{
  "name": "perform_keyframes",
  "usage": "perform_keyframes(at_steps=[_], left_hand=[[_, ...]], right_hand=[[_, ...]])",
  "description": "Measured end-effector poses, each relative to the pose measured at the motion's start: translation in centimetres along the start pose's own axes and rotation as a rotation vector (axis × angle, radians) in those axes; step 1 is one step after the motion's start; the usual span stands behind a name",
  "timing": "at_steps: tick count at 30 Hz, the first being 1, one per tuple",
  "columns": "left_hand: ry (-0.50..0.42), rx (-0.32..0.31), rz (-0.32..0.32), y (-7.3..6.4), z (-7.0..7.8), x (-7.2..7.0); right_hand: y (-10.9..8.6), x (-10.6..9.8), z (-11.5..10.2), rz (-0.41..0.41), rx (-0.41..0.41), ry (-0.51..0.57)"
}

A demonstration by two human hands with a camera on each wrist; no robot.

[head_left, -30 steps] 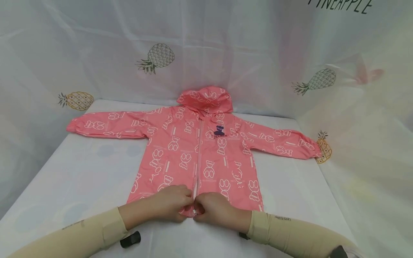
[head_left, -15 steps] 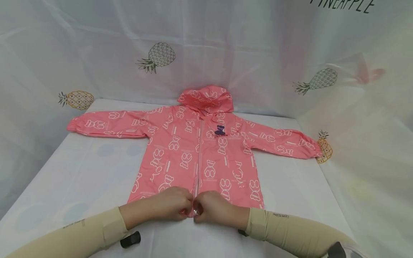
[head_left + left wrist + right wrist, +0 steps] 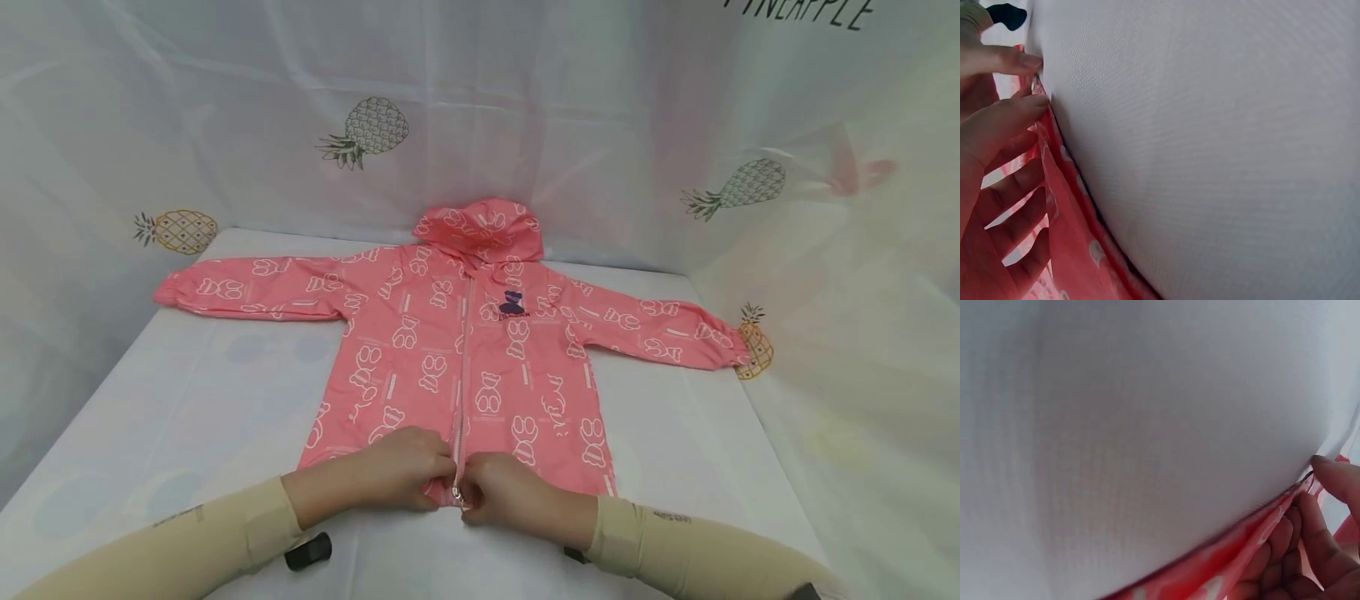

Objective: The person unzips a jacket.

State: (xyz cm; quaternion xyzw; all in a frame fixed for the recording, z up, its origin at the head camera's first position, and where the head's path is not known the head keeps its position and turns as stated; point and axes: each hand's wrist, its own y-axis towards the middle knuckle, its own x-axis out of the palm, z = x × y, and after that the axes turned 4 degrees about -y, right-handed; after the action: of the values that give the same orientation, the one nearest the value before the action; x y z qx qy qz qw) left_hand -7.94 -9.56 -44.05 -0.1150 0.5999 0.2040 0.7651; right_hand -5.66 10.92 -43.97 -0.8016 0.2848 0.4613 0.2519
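Note:
A pink hooded jacket (image 3: 420,350) with white bear outlines lies front up, sleeves spread and hood at the far end. Its zipper (image 3: 462,400) runs down the middle, with a metal slider (image 3: 456,492) at the hem between the two hands. My left hand (image 3: 405,468) pinches the hem just left of the slider; in the left wrist view its thumb (image 3: 1022,107) presses on the pink edge, other fingers behind the cloth. From the right, my right hand (image 3: 513,492) pinches at the zipper pull; a thin dark loop (image 3: 1307,477) shows between its thumb and forefinger.
The jacket lies on a white-covered table (image 3: 187,400). White curtains (image 3: 585,108) printed with pineapples stand behind and at both sides, and the hood touches the back one. A black strap end (image 3: 308,552) hangs below the left forearm.
The white gap between the zipper's lower edges has drawn together. My right hand has shifted slightly right and down, and the slider shows more plainly between the hands. The left hand stays at the hem.

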Motion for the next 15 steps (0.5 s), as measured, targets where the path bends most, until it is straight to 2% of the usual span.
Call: perform_keyframes(at_steps=[5, 7, 12, 15], left_hand=[[-0.104, -0.073, -0.038, 0.3, 0.0, -0.1], [-0.120, -0.094, -0.042, 0.4, 0.1, -0.2], [-0.041, -0.095, -0.051, 1.0, 0.3, -0.1], [-0.031, -0.112, -0.052, 1.3, 0.3, 0.1]], right_hand=[[-0.5, -0.2, 0.1, -0.024, -0.059, -0.036], [-0.6, -0.2, 0.3, -0.034, -0.087, -0.051], [-0.5, 0.0, 0.9, -0.035, -0.183, -0.104], [-0.3, 0.1, 1.3, -0.032, -0.248, -0.112]])
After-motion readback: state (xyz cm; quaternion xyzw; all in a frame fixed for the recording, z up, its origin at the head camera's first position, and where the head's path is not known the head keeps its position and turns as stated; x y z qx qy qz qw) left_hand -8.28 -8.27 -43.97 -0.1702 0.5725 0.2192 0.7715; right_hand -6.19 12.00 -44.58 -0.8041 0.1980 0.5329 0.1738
